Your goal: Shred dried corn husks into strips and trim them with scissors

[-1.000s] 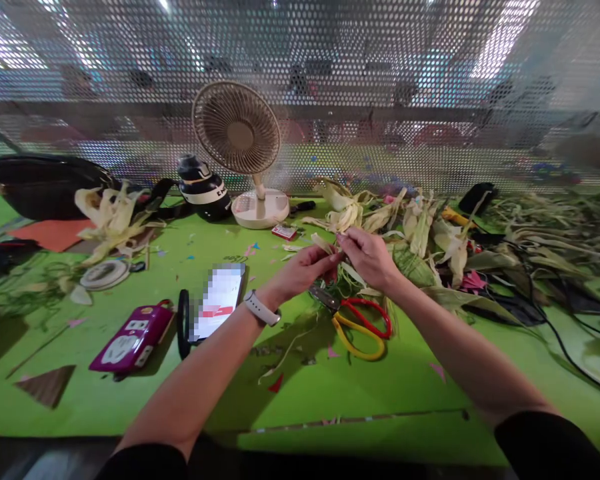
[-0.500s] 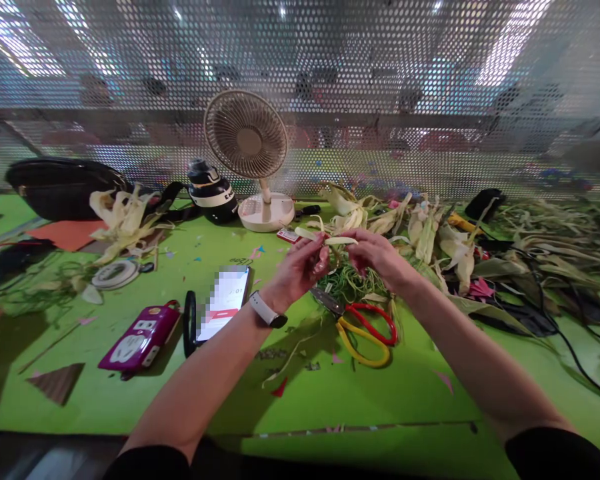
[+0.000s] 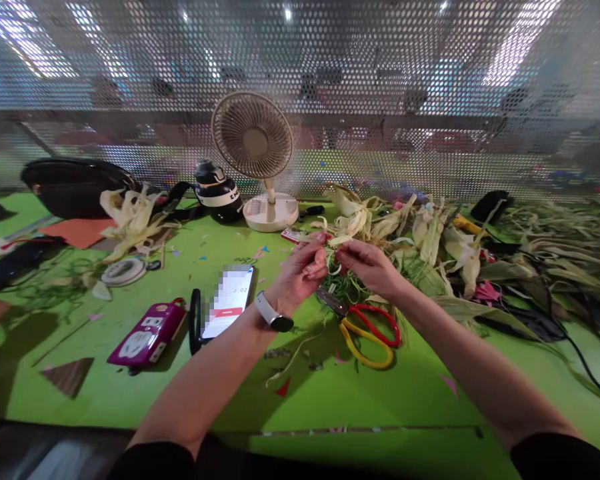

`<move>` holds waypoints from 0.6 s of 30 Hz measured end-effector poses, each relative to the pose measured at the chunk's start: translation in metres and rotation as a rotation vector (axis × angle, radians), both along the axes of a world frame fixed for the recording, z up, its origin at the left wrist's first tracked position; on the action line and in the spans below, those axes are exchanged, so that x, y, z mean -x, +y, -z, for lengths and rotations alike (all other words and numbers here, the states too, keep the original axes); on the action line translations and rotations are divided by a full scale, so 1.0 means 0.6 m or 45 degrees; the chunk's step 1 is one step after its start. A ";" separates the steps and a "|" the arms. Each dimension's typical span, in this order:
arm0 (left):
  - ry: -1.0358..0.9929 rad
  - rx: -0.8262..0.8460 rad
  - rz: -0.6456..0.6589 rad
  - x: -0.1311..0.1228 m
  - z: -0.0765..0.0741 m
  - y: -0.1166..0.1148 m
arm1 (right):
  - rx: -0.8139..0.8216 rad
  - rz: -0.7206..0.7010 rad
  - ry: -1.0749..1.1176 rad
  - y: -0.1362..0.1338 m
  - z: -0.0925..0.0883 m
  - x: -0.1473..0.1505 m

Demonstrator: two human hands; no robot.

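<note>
My left hand (image 3: pixel 300 277) and my right hand (image 3: pixel 367 265) meet above the green table (image 3: pixel 330 393), both pinched on a pale strip of corn husk (image 3: pixel 336 241) held between their fingertips. A white watch sits on my left wrist. Just below the hands lie scissors with red and yellow handles (image 3: pixel 365 325) on a tuft of thin green shreds (image 3: pixel 347 287). A heap of corn husks (image 3: pixel 430 233) spreads behind and to the right of my right hand.
A small desk fan (image 3: pixel 257 157) and a black bottle (image 3: pixel 217 192) stand at the back before a perforated metal screen. A phone (image 3: pixel 227 301) and a purple power strip (image 3: pixel 147 332) lie left of my forearm. More husks (image 3: pixel 133 217), a tape roll (image 3: pixel 123 272), black cables at the right.
The hands rose slightly and turned the husk strip, now bunched closer between the fingertips. The view shifted a little to the left, so everything sits further right in the picture.
</note>
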State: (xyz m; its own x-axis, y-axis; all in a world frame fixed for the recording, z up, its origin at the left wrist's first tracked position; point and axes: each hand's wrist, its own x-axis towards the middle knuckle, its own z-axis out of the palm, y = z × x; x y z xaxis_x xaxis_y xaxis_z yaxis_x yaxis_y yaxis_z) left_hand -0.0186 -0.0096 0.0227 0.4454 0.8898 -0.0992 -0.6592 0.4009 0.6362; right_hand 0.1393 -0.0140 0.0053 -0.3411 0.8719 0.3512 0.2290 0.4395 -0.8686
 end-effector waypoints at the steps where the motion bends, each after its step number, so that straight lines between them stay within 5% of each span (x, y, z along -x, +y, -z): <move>1: -0.002 0.004 -0.015 -0.001 -0.001 0.000 | 0.030 0.000 0.039 -0.001 0.000 0.002; 11: 0.138 -0.058 0.112 -0.008 0.012 0.009 | 0.343 -0.086 0.371 0.006 0.005 0.003; 18: 0.223 -0.112 0.052 -0.011 0.022 0.009 | -0.102 0.363 -0.018 0.009 -0.008 -0.028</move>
